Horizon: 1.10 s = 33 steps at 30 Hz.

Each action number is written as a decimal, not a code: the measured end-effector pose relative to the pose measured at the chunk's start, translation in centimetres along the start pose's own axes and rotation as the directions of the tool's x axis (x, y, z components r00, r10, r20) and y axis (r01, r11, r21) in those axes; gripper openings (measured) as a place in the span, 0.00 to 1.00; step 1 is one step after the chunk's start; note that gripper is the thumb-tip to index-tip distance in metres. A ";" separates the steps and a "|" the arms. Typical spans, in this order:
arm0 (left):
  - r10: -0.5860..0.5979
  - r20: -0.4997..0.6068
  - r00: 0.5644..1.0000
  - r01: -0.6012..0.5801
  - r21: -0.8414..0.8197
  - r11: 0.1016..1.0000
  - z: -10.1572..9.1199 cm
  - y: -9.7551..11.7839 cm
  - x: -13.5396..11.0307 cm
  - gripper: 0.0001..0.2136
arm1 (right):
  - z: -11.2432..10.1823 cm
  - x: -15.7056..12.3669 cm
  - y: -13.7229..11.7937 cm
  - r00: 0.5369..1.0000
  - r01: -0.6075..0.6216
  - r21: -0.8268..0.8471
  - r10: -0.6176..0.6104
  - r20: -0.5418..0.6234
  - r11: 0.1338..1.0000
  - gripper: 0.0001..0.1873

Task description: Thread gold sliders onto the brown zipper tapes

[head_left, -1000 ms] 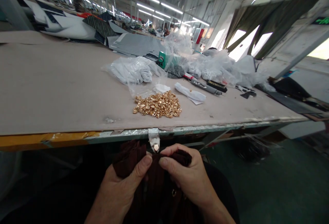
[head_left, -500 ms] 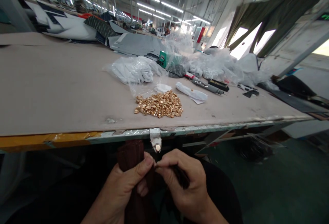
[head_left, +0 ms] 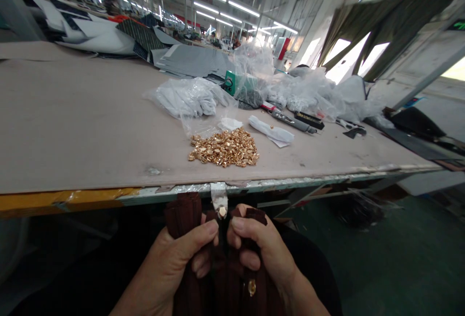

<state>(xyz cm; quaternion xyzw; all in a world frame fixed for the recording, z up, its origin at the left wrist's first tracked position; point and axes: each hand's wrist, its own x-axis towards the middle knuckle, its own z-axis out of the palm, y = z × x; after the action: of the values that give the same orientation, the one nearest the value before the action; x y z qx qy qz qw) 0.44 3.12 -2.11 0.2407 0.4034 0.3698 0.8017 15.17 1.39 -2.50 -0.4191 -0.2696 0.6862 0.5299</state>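
Note:
My left hand (head_left: 178, 253) is closed round a folded bundle of dark brown zipper tape (head_left: 183, 214), its thumb and fingers pinching a tape end. My right hand (head_left: 263, 246) likewise grips dark brown tape (head_left: 255, 215). Between the two sets of fingertips, a small gold zipper slider (head_left: 222, 212) sits at the tip of a taped holder (head_left: 218, 194) fixed to the table edge. Lower down, another gold slider (head_left: 252, 287) shows on the tape below my right hand. Whether the tape ends touch the slider on the holder I cannot tell.
A heap of gold sliders (head_left: 225, 149) lies near the table's (head_left: 90, 137) front edge. Behind it are a clear plastic bag (head_left: 192, 98), folded white paper (head_left: 271, 131), a grey pen-shaped tool (head_left: 294, 121) and a green box (head_left: 229, 82). Grey sheets (head_left: 192, 59) lie farther back.
My hands, formerly meeting at the fingertips, have moved apart to either side of the holder's tip. My right hand has turned, and more brown tape and a gold slider now show below it.

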 end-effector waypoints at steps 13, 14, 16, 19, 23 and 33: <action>-0.028 -0.021 0.999 0.027 -0.050 0.998 0.6 0.4 0.5 0.08 | 0.6 0.9 0.0 0.999 -0.049 0.030 0.048 0.018 0.998 0.15; -0.032 -0.031 0.999 0.030 -0.063 0.998 0.7 0.4 0.6 0.08 | 0.6 1.0 0.1 0.999 -0.045 0.031 0.044 0.026 0.999 0.15; -0.043 -0.042 0.998 0.039 -0.077 0.996 0.7 0.4 0.7 0.09 | 0.7 1.0 0.1 0.998 -0.047 0.029 0.046 0.030 0.998 0.15; -0.023 -0.054 0.998 0.021 -0.053 0.998 0.6 0.4 0.8 0.09 | 0.8 1.1 -0.1 0.999 -0.045 0.033 0.045 0.006 0.998 0.14; 0.026 -0.085 0.996 -0.025 0.013 1.000 0.7 0.2 0.9 0.09 | 0.9 1.2 -0.3 0.999 -0.033 0.038 0.033 0.002 0.999 0.14; -0.058 0.021 0.998 0.059 -0.027 0.998 0.0 0.4 0.9 0.09 | 0.7 1.3 -0.1 0.999 -0.037 0.071 0.036 0.015 0.997 0.12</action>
<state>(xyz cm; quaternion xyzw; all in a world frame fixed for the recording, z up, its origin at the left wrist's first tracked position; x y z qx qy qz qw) 0.59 4.06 -2.22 0.2216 0.3970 0.3490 0.8194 14.45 2.72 -2.47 -0.4002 -0.2409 0.7079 0.5298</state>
